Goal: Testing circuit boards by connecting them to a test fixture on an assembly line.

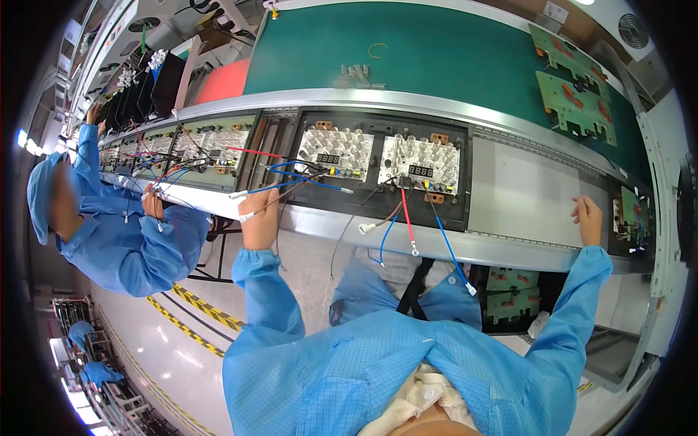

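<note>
At the lower left corner of a black tray point(292, 163), my left hand point(259, 221) has its fingers bent together among loose wires. A brown wire with a white terminal and a blue wire cross beside it; whatever the fingers hold, if anything, is hidden. The tray carries a left circuit board point(331, 150) and a right circuit board point(429, 156), both with small dark displays. From the right board, a red wire point(408, 218), a blue wire point(451, 251) and others hang over the rail. My right hand point(587, 218) hovers over the line's right part, fingers apart and holding nothing.
Beyond the metal rail lies a green mat point(429, 51) with small parts point(355, 71) and green panels point(574, 105) at right. More boards point(211, 145) line the left, where a co-worker point(131, 232) in blue sits. Another board point(631, 218) stands at far right.
</note>
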A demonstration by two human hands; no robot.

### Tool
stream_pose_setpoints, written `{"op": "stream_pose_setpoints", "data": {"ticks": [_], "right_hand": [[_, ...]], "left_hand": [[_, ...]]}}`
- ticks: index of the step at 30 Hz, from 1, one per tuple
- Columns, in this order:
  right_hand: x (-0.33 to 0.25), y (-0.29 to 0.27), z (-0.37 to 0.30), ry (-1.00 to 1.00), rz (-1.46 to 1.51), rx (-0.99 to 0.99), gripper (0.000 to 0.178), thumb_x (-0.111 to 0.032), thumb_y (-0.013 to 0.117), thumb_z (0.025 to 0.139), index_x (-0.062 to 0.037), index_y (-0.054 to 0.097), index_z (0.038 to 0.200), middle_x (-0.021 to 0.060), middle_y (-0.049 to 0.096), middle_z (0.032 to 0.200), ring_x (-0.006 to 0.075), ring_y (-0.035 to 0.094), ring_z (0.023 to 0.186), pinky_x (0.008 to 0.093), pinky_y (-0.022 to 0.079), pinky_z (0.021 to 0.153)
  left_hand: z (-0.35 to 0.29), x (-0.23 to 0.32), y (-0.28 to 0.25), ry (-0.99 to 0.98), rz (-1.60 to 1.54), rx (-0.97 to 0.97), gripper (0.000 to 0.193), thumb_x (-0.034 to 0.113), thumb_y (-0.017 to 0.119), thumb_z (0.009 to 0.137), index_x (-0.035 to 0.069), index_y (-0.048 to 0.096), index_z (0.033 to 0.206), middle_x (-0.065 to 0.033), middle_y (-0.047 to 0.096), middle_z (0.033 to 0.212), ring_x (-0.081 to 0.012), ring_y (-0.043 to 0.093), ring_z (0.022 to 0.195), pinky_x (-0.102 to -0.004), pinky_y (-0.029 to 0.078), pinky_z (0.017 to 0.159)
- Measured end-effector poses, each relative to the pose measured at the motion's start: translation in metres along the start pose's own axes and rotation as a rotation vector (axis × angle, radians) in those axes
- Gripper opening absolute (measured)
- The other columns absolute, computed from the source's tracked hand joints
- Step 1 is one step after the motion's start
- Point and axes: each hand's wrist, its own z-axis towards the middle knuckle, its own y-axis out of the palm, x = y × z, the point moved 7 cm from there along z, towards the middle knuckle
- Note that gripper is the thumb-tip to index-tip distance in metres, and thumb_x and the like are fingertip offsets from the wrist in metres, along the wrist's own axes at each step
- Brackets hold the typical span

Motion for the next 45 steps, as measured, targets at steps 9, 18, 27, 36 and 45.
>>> {"op": "stream_pose_setpoints", "data": {"ticks": [9,18,27,36,45], "right_hand": [[-0.149,0.12,0.01,-0.214,0.044,-0.253,0.021,-0.017,0.05,0.091,-0.0006,0.063,0.087,0.004,0.055,0.06,0.0101,0.052,0.054,0.0244,0.041,0.051],[-0.086,0.092,0.053,-0.09,0.334,-0.146,0.028,-0.019,0.045,0.093,-0.0014,0.055,0.073,0.0021,0.052,0.056,0.0091,0.05,0.051,0.0231,0.039,0.047],[-0.05,0.003,0.098,-0.3,0.065,0.541,0.018,-0.018,0.05,0.089,-0.0036,0.061,0.089,0.0061,0.06,0.079,0.0156,0.058,0.075,0.0297,0.045,0.066],[-0.023,-0.037,0.14,-0.113,-0.387,0.815,0.053,-0.046,0.064,0.078,-0.0137,0.053,0.119,0.0057,0.057,0.114,0.027,0.047,0.112,0.0423,0.032,0.095],[-0.04,-0.029,0.153,-0.164,-0.481,0.667,0.056,-0.042,0.064,0.079,-0.0211,0.049,0.129,0.0076,0.056,0.115,0.0276,0.045,0.114,0.0434,0.031,0.097]], "left_hand": [[0.013,0.021,0.018,0.067,-0.078,-0.094,0.018,0.012,0.057,0.087,-0.005,0.064,0.089,-0.0169,0.061,0.08,-0.027,0.058,0.074,-0.0341,0.044,0.066],[0.026,0.116,0.075,0.167,-0.141,-0.456,0.02,0.018,0.057,0.087,0.001,0.067,0.093,-0.0167,0.065,0.086,-0.0327,0.061,0.078,-0.0367,0.048,0.067],[0.168,0.134,0.108,0.131,-0.324,-0.213,0.024,0.016,0.056,0.089,-0.002,0.06,0.075,-0.0067,0.055,0.059,-0.0074,0.045,0.053,-0.0248,0.035,0.049],[0.177,0.14,0.147,0.324,-0.199,-0.266,0.026,0.016,0.054,0.09,-0.003,0.059,0.073,-0.0018,0.051,0.057,-0.0053,0.04,0.055,-0.0236,0.032,0.049],[0.174,0.138,0.138,0.297,-0.24,-0.292,0.02,0.016,0.059,0.088,0.0,0.064,0.076,-0.0047,0.052,0.053,-0.0079,0.047,0.049,-0.0244,0.035,0.048]]}}
